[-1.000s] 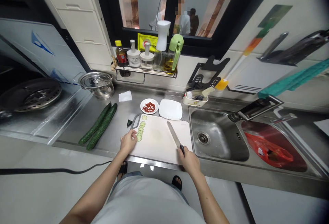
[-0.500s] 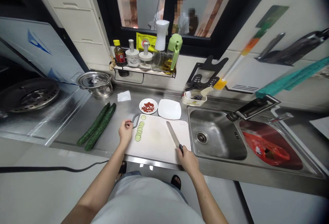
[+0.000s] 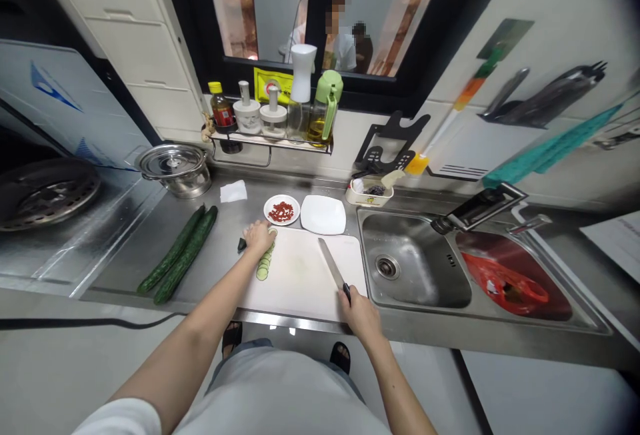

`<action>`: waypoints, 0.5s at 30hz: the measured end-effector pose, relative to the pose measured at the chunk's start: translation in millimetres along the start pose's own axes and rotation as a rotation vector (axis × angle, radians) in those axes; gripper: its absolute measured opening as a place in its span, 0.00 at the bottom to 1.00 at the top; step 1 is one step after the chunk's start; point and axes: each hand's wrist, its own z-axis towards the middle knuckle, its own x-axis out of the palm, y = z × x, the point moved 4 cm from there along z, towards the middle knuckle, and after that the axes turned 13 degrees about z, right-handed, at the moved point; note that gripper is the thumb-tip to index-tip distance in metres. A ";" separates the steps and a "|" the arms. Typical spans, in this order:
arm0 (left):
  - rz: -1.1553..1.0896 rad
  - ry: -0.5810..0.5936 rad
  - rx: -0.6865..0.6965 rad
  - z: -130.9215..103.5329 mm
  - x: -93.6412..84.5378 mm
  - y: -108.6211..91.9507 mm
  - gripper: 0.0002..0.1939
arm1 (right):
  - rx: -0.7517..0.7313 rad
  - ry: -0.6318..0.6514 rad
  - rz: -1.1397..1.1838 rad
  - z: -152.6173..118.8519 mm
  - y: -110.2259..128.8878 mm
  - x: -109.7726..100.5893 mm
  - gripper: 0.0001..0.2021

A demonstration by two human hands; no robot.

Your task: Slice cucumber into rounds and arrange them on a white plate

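Observation:
A white cutting board [image 3: 300, 278] lies on the steel counter in front of me. A row of cucumber slices [image 3: 263, 266] runs along its left side. My left hand [image 3: 259, 235] rests palm down on the board's far left corner, covering the top slices and the board's handle; its grip is hidden. A dark cucumber end [image 3: 241, 245] lies just left of it. My right hand [image 3: 361, 315] holds a knife [image 3: 330, 266] by its black handle, the blade lying flat on the board's right half.
Two whole cucumbers [image 3: 180, 255] lie to the left. A small dish of red bits [image 3: 281, 210] and a white square plate [image 3: 323, 214] sit behind the board. A sink [image 3: 410, 262] is to the right, a lidded pot [image 3: 173, 168] at the back left.
My left hand moved from the board's near left edge forward to its far left corner, over the handle and top slices. The knife hand stayed put. The view shifted slightly.

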 end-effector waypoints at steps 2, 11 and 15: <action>0.053 0.004 0.021 0.1 1.8 -2.8 0.16 | 0.003 0.000 0.006 0.5 -0.8 0.7 0.18; 0.019 -0.005 0.037 1.2 7.8 -0.8 0.15 | 0.005 -0.008 0.025 0.5 -1.2 0.7 0.18; -0.064 0.000 0.027 1.3 5.2 -0.5 0.12 | -0.006 -0.017 0.024 -0.5 -0.4 -0.3 0.18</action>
